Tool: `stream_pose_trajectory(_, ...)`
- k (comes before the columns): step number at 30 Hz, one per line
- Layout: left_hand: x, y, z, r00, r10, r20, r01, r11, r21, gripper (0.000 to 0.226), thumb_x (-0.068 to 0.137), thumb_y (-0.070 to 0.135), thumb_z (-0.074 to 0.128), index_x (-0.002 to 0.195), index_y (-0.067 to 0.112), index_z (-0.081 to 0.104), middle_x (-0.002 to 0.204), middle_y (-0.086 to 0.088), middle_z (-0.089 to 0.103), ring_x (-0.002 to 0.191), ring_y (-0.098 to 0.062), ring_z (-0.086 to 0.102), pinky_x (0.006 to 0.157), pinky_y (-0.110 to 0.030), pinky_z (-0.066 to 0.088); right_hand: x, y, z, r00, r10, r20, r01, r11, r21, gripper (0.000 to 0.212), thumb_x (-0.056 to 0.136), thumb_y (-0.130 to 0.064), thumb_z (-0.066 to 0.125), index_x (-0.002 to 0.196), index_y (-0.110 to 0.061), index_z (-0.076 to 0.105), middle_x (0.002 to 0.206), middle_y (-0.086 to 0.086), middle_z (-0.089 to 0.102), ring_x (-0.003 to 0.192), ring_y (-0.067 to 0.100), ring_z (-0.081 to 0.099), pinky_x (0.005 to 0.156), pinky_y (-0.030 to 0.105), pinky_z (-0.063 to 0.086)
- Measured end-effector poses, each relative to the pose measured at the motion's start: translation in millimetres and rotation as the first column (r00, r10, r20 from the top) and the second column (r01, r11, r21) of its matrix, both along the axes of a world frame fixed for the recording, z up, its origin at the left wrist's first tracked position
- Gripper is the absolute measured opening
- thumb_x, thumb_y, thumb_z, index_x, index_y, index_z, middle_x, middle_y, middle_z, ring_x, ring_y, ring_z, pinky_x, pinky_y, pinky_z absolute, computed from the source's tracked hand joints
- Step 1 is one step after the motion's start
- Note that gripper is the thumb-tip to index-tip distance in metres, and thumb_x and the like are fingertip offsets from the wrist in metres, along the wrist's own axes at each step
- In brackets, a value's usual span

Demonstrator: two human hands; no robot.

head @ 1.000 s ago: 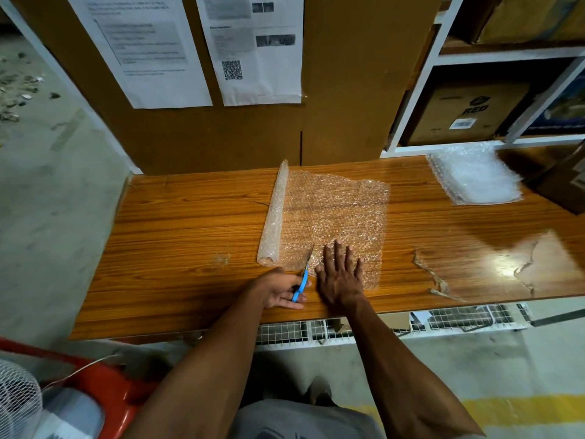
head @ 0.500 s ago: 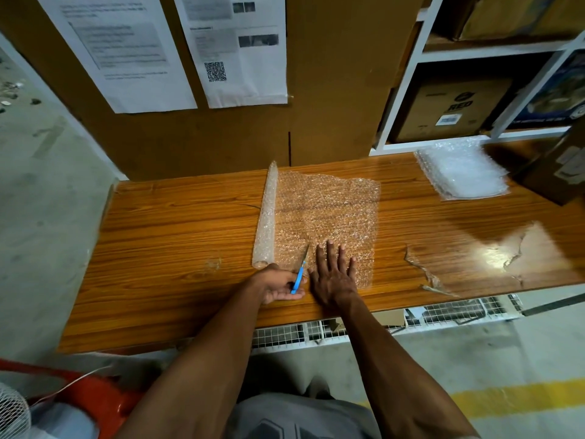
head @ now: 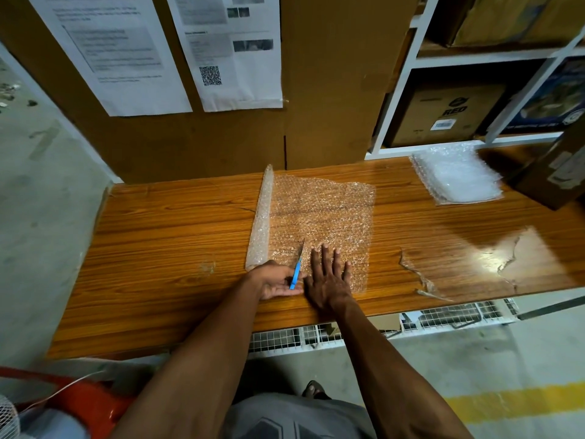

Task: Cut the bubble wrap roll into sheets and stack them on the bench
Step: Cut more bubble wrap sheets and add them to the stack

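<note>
A thin bubble wrap roll [head: 261,219] lies on the wooden bench [head: 164,248], its unrolled length [head: 323,213] spread flat to the right. My left hand [head: 275,282] holds blue-handled scissors [head: 297,270] at the wrap's near edge, blades pointing away from me just right of the roll. Beside it, my right hand [head: 329,277] presses flat on the unrolled wrap, fingers straight. A stack of cut sheets [head: 457,174] sits at the bench's far right.
Cardboard panels with taped papers [head: 228,52] stand behind the bench. White shelving with a brown box [head: 443,112] is at the back right, another carton [head: 557,172] on the bench's right end. Peeling film [head: 421,277] marks the bench surface. A fan [head: 6,419] is lower left.
Both hands stay at the wrap's near edge; the scissors sit at much the same spot. The view has shifted slightly.
</note>
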State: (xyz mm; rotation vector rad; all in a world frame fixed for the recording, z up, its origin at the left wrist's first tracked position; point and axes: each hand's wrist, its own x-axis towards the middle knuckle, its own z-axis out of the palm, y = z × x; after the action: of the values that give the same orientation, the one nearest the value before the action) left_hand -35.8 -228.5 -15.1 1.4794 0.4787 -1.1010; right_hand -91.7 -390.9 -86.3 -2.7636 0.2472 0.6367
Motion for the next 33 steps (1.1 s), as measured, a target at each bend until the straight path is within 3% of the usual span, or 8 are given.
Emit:
stream_pose_trajectory(2,0,-2,1,1.0,0.018,0.013,-0.018,1.0,-0.004,0.009,0.098,-0.008,0.059,0.107,-0.009,0.063,0.099,-0.015,0.074,0.086,-0.032,0.074,0.072,-0.034,0.064,1,0,0,1.0,0.003,-0.006,-0.003,1.0,0.0,0.073,0.106,-0.059,0.011,0.158,-0.028,-0.031,0.162,0.005,-0.04,0.149,0.037,-0.036,0.123,0.065,-0.011)
stream_pose_trajectory(6,2,-4,2,1.0,0.004,0.028,-0.005,1.0,0.018,0.019,0.094,-0.006,0.067,0.112,-0.013,0.066,0.11,-0.021,0.075,0.082,-0.032,0.076,0.064,-0.028,0.064,1,0,1,1.0,0.004,-0.024,-0.004,1.0,-0.008,0.072,0.107,-0.059,0.011,0.157,-0.03,-0.032,0.162,0.005,-0.041,0.149,0.038,-0.036,0.123,0.066,-0.012)
stream_pose_trajectory(12,11,-6,12,1.0,0.029,0.001,-0.029,0.999,-0.032,0.011,0.098,0.001,0.066,0.107,-0.002,0.07,0.083,-0.014,0.078,0.074,-0.03,0.076,0.06,-0.024,0.062,1,0,4,0.999,0.009,-0.045,-0.009,1.0,-0.014,0.071,0.106,-0.06,0.009,0.156,-0.031,-0.033,0.16,0.006,-0.044,0.147,0.038,-0.038,0.12,0.064,-0.018)
stream_pose_trajectory(15,14,-4,13,1.0,0.015,0.002,-0.015,1.0,-0.009,0.003,0.095,0.001,0.07,0.094,-0.002,0.072,0.101,-0.021,0.075,0.08,-0.031,0.076,0.068,-0.027,0.063,1,0,6,0.999,0.015,-0.043,-0.016,1.0,-0.017,0.071,0.107,-0.059,0.01,0.155,-0.032,-0.033,0.16,0.006,-0.044,0.147,0.038,-0.038,0.121,0.065,-0.017)
stream_pose_trajectory(22,13,-4,1,0.999,0.035,-0.032,-0.034,0.999,0.026,0.027,0.096,-0.005,0.065,0.123,-0.009,0.065,0.097,-0.023,0.074,0.089,-0.03,0.075,0.059,-0.032,0.063,1,0,6,0.999,0.016,-0.043,-0.015,1.0,0.001,0.071,0.106,-0.061,0.011,0.156,-0.033,-0.031,0.159,0.006,-0.045,0.147,0.039,-0.039,0.121,0.066,-0.016)
stream_pose_trajectory(27,16,-6,5,0.998,-0.02,-0.062,0.019,1.0,-0.013,0.016,0.101,0.003,0.059,0.111,-0.003,0.071,0.106,-0.023,0.066,0.096,-0.029,0.069,0.082,-0.039,0.063,1,-1,6,0.999,0.016,-0.051,-0.016,1.0,0.0,0.07,0.106,-0.061,0.011,0.154,-0.034,-0.032,0.159,0.006,-0.045,0.147,0.038,-0.039,0.121,0.066,-0.016)
stream_pose_trajectory(30,22,-7,6,0.999,-0.014,-0.048,0.014,1.0,0.006,0.016,0.101,0.007,0.062,0.102,0.002,0.076,0.114,-0.025,0.065,0.096,-0.033,0.071,0.072,-0.035,0.064,1,-1,8,0.998,0.025,-0.058,-0.026,1.0,-0.006,0.072,0.107,-0.059,0.014,0.157,-0.032,-0.029,0.159,0.007,-0.045,0.147,0.039,-0.038,0.121,0.066,-0.015)
stream_pose_trajectory(33,24,-11,9,0.999,-0.01,-0.045,0.01,1.0,0.003,0.017,0.102,0.011,0.061,0.11,0.004,0.075,0.107,-0.022,0.066,0.09,-0.032,0.071,0.064,-0.029,0.064,2,0,8,0.998,0.027,-0.055,-0.028,0.999,-0.017,0.072,0.107,-0.058,0.015,0.159,-0.032,-0.027,0.16,0.006,-0.044,0.147,0.038,-0.038,0.121,0.065,-0.017)
